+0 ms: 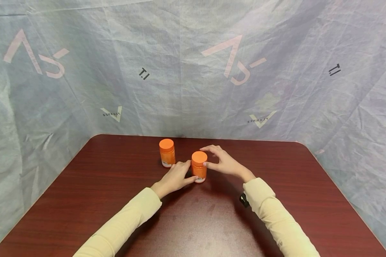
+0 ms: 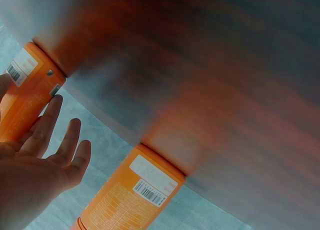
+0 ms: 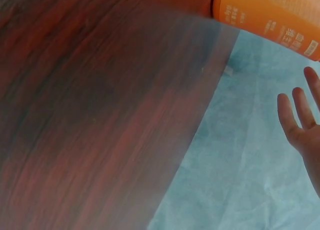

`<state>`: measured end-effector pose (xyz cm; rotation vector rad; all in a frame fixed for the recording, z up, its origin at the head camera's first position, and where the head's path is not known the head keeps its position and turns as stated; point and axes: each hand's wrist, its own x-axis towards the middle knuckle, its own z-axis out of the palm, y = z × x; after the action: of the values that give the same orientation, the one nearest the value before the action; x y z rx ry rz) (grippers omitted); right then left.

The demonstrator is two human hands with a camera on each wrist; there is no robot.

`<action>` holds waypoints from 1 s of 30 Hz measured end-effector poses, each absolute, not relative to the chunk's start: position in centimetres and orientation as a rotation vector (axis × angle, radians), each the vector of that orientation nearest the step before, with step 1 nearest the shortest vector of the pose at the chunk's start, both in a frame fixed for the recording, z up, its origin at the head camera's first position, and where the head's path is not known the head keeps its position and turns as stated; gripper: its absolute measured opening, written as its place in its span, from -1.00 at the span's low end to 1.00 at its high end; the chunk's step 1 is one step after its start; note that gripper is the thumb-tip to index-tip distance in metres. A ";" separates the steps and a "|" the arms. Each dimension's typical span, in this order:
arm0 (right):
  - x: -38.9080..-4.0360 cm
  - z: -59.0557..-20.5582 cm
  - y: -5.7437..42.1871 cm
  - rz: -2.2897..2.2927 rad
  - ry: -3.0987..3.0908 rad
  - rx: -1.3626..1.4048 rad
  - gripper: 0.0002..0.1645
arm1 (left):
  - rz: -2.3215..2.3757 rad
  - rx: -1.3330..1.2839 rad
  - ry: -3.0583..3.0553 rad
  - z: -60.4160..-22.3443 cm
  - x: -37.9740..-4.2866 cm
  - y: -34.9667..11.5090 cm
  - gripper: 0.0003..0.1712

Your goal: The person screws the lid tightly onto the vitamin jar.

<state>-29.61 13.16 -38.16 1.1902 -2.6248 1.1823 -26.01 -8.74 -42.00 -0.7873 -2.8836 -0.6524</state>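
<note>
Centrally, towards the far edge of a dark red-brown, wood-grained table (image 1: pixel 196 221), an upright orange bottle with a barcode label (image 1: pixel 199 171) stands between a person's two hands. The left hand (image 1: pixel 176 177) grips its body from the left, thumb low on the near side. The right hand (image 1: pixel 225 162) curves around the orange cap (image 1: pixel 199 157) from the right, thumb at its edge; how firmly the forefinger presses beyond, I cannot tell. A matching second bottle (image 1: pixel 167 156) stands upright to the left and slightly farther, just past the left hand. For good control, the left hand should probably hold low and snug, the right evenly across the cap, without tilting; its spread left fingers are best tucked clear of the neighbour.
</note>
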 end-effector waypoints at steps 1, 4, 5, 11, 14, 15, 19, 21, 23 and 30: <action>-29.7 -38.1 13.2 1.185 -2.628 1.201 -0.41 | -0.650 -0.787 -2.883 -42.0 -26.0 -8.7 -0.41; -29.8 -38.1 13.2 1.186 -2.631 1.231 -0.43 | -0.646 -0.787 -2.882 -42.0 -26.0 -8.7 -0.41; -29.8 -38.1 13.2 1.185 -2.630 1.241 -0.43 | -0.646 -0.788 -2.881 -42.0 -26.0 -8.7 -0.41; -29.8 -38.1 13.1 1.161 -2.624 1.258 -0.45 | -0.647 -0.789 -2.884 -41.9 -26.0 -8.7 -0.42; -29.7 -38.1 13.1 1.144 -2.616 1.241 -0.47 | -0.641 -0.786 -2.887 -41.8 -25.9 -8.7 -0.42; -29.7 -38.2 13.0 1.137 -2.617 1.227 -0.48 | -0.639 -0.785 -2.888 -41.8 -25.9 -8.7 -0.42; -29.4 -38.5 12.9 1.144 -2.596 1.161 -0.51 | -0.634 -0.781 -2.888 -41.9 -25.9 -8.7 -0.42; -29.3 -38.6 12.8 1.146 -2.575 1.132 -0.51 | -0.632 -0.781 -2.887 -41.9 -25.9 -8.7 -0.42; -29.2 -38.8 12.6 1.148 -2.543 1.116 -0.50 | -0.628 -0.781 -2.886 -41.9 -25.9 -8.7 -0.42; -28.9 -39.3 12.2 1.107 -2.513 1.030 -0.48 | -0.623 -0.780 -2.882 -41.8 -26.0 -8.7 -0.44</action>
<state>-28.85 12.16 -39.29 1.0295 -2.5128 1.1070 -25.96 -8.66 -41.81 -0.7803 -2.8820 -0.6227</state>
